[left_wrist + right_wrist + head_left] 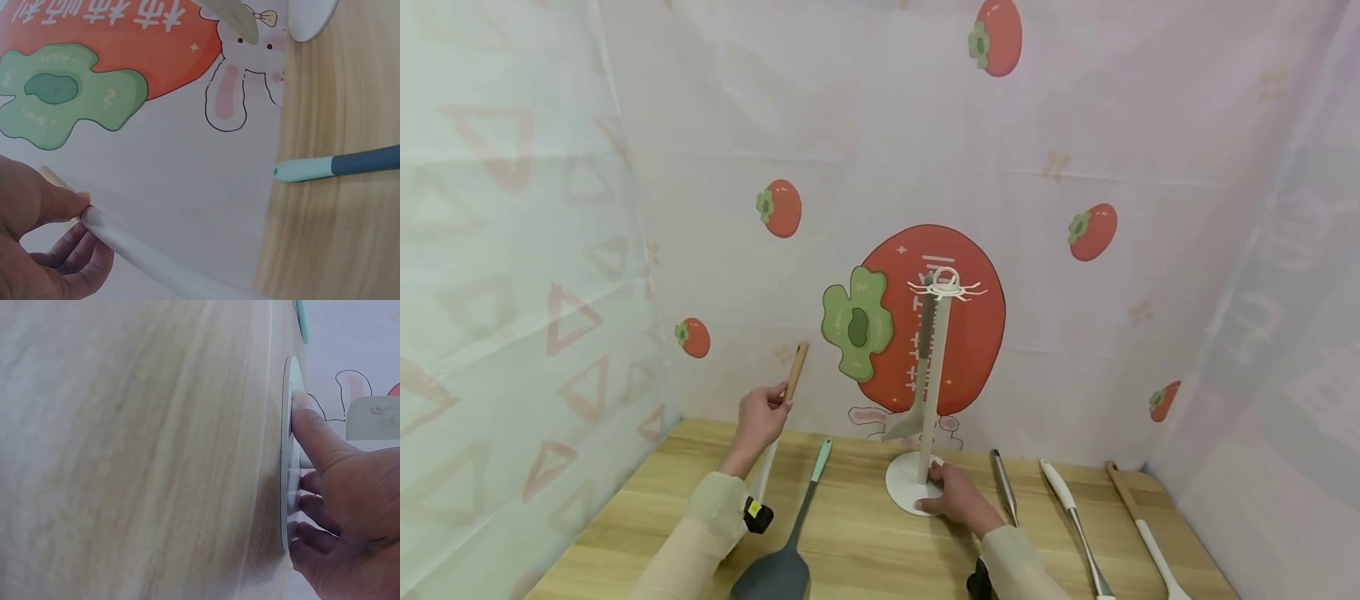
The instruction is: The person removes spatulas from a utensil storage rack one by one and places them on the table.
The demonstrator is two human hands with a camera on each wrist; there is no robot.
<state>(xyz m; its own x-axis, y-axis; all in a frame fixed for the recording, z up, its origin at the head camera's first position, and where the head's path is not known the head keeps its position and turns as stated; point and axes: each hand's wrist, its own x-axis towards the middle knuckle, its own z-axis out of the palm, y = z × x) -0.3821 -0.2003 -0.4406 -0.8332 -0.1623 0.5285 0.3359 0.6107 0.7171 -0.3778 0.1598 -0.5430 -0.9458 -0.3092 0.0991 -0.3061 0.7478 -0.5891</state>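
Observation:
A white utensil stand (931, 367) with a ring of hooks at its top stands on a round base (901, 483). From one hook hangs a grey-handled utensil (928, 321) with a broad pale blade at the bottom. My right hand (958, 498) holds the base, thumb and fingers spread around the post's foot. In the right wrist view the thumb (315, 434) lies on the disc. To the left, my left hand (763, 417) pinches a utensil with a wooden handle (796, 371) and a white shaft (144, 256), held upright and tilted. My forearm hides its lower end.
A dark grey turner (778, 571) with a mint handle lies between my arms. On the right lie a metal-handled utensil (1003, 483), a white-handled utensil (1067, 500) and a wooden-handled white utensil (1138, 517). A printed cloth (737, 275) hangs behind the wooden tabletop (857, 533).

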